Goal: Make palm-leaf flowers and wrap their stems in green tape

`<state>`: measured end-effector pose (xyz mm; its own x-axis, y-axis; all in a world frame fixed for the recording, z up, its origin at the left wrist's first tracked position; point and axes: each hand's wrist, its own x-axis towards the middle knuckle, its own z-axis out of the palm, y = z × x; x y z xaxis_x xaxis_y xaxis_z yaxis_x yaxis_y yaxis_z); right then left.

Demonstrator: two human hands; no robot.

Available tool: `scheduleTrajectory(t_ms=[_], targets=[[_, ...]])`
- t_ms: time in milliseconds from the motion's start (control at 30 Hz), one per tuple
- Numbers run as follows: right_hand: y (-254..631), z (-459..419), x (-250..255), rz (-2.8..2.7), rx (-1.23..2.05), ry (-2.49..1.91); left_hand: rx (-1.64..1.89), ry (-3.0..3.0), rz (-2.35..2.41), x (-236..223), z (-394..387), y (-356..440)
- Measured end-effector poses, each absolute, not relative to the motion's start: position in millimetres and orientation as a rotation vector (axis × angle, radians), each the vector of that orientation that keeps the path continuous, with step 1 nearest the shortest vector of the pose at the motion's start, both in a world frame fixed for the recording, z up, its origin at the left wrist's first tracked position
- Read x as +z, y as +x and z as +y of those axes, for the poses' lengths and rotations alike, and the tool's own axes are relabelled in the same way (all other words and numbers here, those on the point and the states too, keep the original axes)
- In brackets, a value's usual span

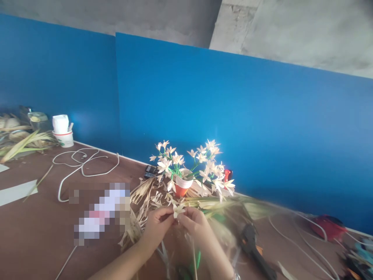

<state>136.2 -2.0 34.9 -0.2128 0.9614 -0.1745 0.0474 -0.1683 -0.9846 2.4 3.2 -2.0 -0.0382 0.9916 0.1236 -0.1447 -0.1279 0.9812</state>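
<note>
A blue partition [244,120] runs behind a brown table [37,229], with rough grey concrete above it. Strewn dry husks [141,194] lie around an orange-and-white pot [182,189], from which stand two sprays of pale blossoms [164,165] on green stems.

Just in front of the pot, the person holds a single pale flower [178,210] above the table, between both hands. The left hand [159,223] has thumb and fingers closed on the flower's left side; the right hand [196,221] pinches it from the right, its other fingers curled in. How the petals are fastened beneath is hidden by the fingertips.

The flower looks very light, with thin, dry, papery petals that are probably stiff enough to keep their shape yet easy to crease or split. It seems unlikely to slip, so a gentle pinch low down, where the petals meet, should serve better than a grip on the tips.

A white tub [64,140] at the far left carries a red band and a green mark, too small to read. A patch left of the hands is pixelated, so any label there is lost. No lettering is legible elsewhere.
</note>
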Motion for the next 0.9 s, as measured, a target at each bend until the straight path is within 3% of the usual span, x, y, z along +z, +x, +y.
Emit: scheduleTrajectory(t_ms=[700, 900], targets=[[139.9, 1.2, 45.4, -1.294, 1.366, -1.309, 1.378, 1.195, 1.084, -5.1, 5.0, 2.3], [141.7, 1.9, 42.5, -1.061, 1.457, -1.261, 1.276, 1.156, 0.934, -8.7, 4.9, 5.5]])
